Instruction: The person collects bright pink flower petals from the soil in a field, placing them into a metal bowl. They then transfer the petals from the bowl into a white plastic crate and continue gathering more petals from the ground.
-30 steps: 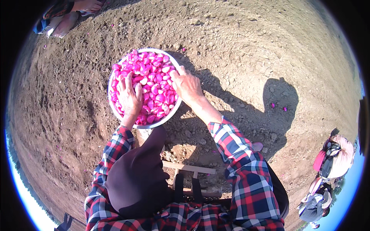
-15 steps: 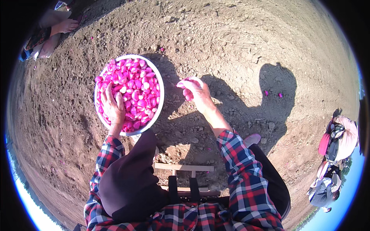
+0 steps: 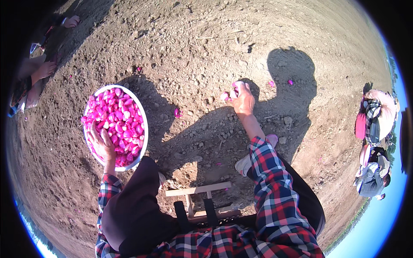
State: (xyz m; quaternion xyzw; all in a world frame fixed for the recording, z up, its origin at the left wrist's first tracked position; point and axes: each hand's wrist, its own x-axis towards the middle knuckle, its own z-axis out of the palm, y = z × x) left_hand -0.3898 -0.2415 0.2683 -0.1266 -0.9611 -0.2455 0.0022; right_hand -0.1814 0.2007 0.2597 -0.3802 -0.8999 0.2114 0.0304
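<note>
A white tub [image 3: 146,129] heaped with bright pink-coated garlic cloves [image 3: 122,115] stands at the left by my knee. My left hand [image 3: 102,145] rests on the heap inside its near left side, fingers spread. Farther right and low over the soil, my right hand [image 3: 244,102] is closed around a few cloves [image 3: 225,96], which show at its fingertips. A pink clove [image 3: 177,113] lies on the soil between tub and right hand. Two more cloves [image 3: 290,81] lie in the shadow beyond my right hand.
A wooden frame [image 3: 198,189] with dark straps is between my legs. Dry, clodded soil [image 3: 206,56] spreads all around. Another person's hands [image 3: 45,69] show at the upper left. People [image 3: 374,118] are bent over at the far right. Another pink clove [image 3: 138,69] lies beyond the tub.
My right hand has moved right, away from the tub, with cloves still in it. A clove now shows on the soil near where that hand was. The whole view has turned slightly.
</note>
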